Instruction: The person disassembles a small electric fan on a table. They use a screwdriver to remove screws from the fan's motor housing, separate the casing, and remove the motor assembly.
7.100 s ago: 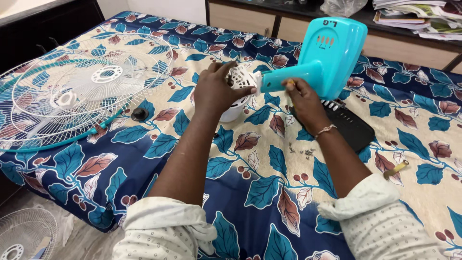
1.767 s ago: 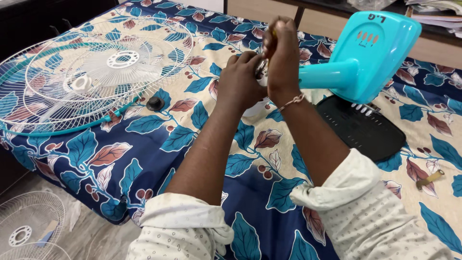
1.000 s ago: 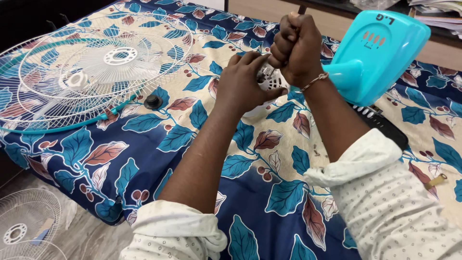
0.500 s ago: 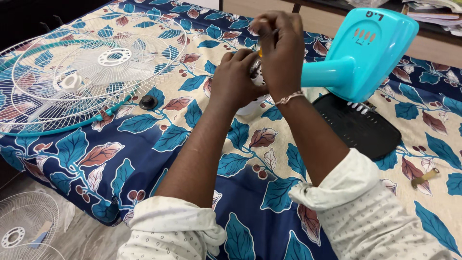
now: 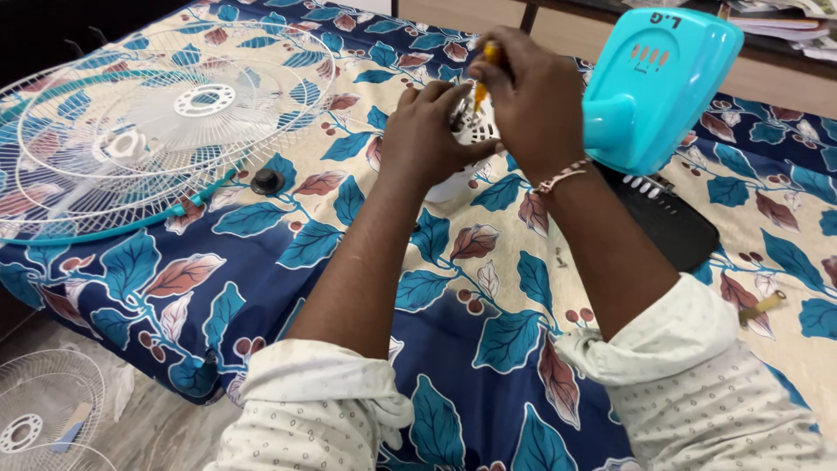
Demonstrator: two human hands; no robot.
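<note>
On the floor at the near left lies a small white wire guard, well apart from the work. Above it, on the left of the bed with its blue leaf-patterned sheet, rests the large fan grille, white wire with a teal rim and already off the fan, with the pale blades seeming to lie under or within it. Just right of its rim sits a small black knob, loose on the sheet. In the middle, the left hand has its fingers wrapped around the white motor housing, steadying it on the bed. Just beside it, the right hand has its fingers closed around a yellow-handled screwdriver held upright, tip down at the housing; the tip itself is hidden between the hands. To the right stands the turquoise fan body on its black base, joined to the housing. A few small screws lie on the sheet near the right forearm, and a short yellowish piece lies at the far right. Judging by this, the fan is well stripped down: guard, blades and knob are off, and the motor housing is what remains in hand.
</note>
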